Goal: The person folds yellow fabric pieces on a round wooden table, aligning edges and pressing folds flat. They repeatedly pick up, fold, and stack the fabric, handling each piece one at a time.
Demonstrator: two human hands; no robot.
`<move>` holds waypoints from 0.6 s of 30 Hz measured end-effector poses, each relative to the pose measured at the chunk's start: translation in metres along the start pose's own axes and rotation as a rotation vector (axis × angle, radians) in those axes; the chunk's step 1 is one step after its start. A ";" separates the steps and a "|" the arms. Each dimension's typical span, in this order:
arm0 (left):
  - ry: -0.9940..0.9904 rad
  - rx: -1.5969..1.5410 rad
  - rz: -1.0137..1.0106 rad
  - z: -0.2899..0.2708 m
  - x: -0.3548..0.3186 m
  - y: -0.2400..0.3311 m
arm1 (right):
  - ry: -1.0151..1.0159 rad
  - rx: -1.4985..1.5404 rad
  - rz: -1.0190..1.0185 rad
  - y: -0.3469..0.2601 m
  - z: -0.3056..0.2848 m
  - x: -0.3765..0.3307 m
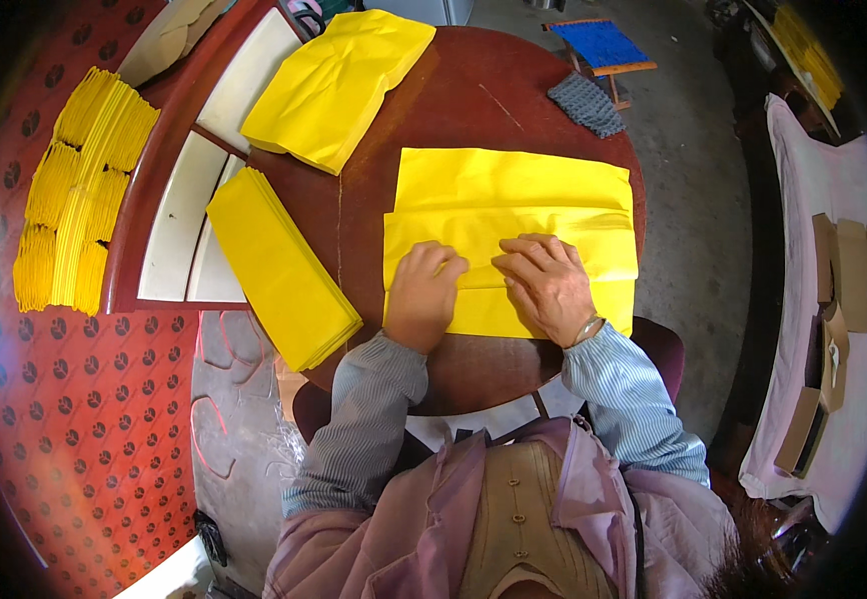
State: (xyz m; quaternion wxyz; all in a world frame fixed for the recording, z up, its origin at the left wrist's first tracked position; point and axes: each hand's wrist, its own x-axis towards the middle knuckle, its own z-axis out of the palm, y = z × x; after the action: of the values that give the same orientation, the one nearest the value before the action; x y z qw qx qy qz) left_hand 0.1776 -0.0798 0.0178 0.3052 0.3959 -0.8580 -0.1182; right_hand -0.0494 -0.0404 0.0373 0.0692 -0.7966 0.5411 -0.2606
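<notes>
A yellow fabric sheet (513, 185) lies on the round table in front of me, with folds running across it. My left hand (424, 292) is on its near left part, slightly blurred, its fingers curled in against the fabric. To the right, my right hand (550, 285) rests on the same sheet with its fingers apart and pointing left. The palms hide part of the near folded strip. Beside my left hand is a narrow stack of folded yellow fabric (284, 270), and a wider yellow fabric pile (339, 85) sits farther back.
The dark red round table (493, 95) carries a grey knitted cloth (586, 104) at its far right edge. A blue folding stool (601, 45) stands beyond. Bundled yellow pieces (84, 190) lie on the left. Open cardboard boxes (833, 329) rest on a pale pink cloth at right.
</notes>
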 end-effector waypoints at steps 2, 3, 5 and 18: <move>0.060 -0.020 -0.028 -0.007 -0.008 -0.006 | 0.007 -0.001 0.005 0.002 -0.001 -0.007; 0.102 -0.042 -0.039 -0.010 -0.012 -0.009 | 0.008 -0.004 0.017 0.004 -0.004 -0.011; 0.067 -0.064 -0.051 -0.013 -0.019 -0.013 | 0.001 -0.004 0.024 0.006 -0.009 -0.021; 0.050 0.097 0.032 -0.022 -0.021 -0.005 | 0.077 -0.066 0.063 0.018 -0.019 -0.039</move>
State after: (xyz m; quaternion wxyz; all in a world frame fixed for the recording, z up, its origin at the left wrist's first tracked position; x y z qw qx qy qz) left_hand 0.2048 -0.0665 0.0244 0.3091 0.3990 -0.8610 -0.0616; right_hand -0.0840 -0.0096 0.0330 0.0301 -0.7703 0.5767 -0.2706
